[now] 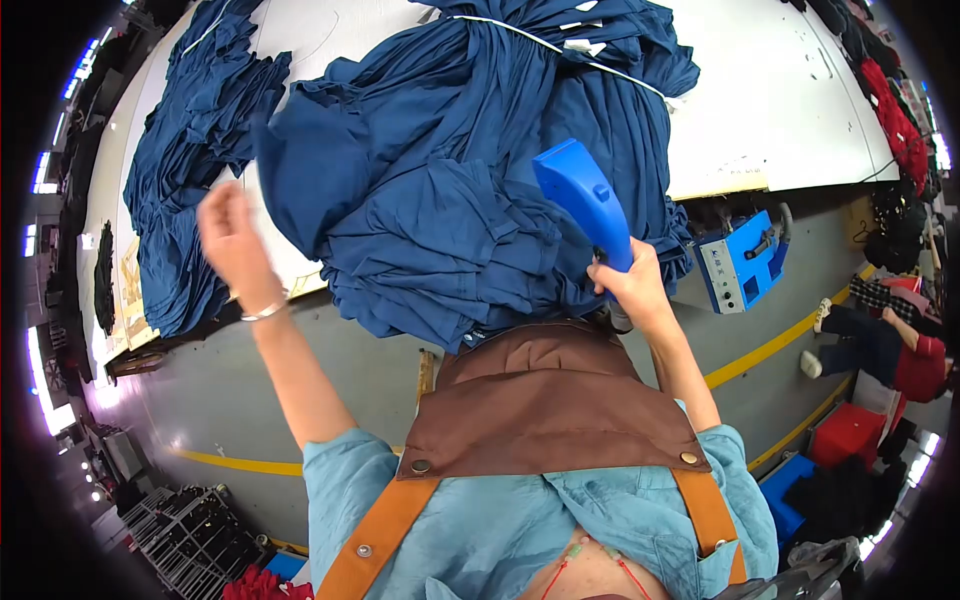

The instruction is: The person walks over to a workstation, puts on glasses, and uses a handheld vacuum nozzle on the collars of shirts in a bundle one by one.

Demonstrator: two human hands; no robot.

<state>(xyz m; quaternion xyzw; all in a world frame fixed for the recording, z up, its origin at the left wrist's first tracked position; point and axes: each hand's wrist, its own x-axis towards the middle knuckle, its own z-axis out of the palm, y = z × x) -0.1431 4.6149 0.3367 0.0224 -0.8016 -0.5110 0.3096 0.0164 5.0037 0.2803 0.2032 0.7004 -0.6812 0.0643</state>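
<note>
My right hand (632, 285) is wrapped round the handle of a blue handheld thread trimmer (585, 195). The trimmer's wide flat head points up and left over a big heap of navy blue garments (450, 220). Slightly blurred, my left hand (232, 240) is raised at the left side of this heap, its fingers loosely stretched and nothing visible in them. A folded flap of navy cloth (310, 170) lies just right of that hand. A white tie (560, 48) runs across the garments near the top.
Another pile of navy garments (180, 190) lies on the white table (770, 110) at left. A blue control box (742, 262) hangs at the table's edge on the right. Beyond it, a person in a red top (915, 365) is near the yellow floor line. A metal rack (190, 535) stands lower left.
</note>
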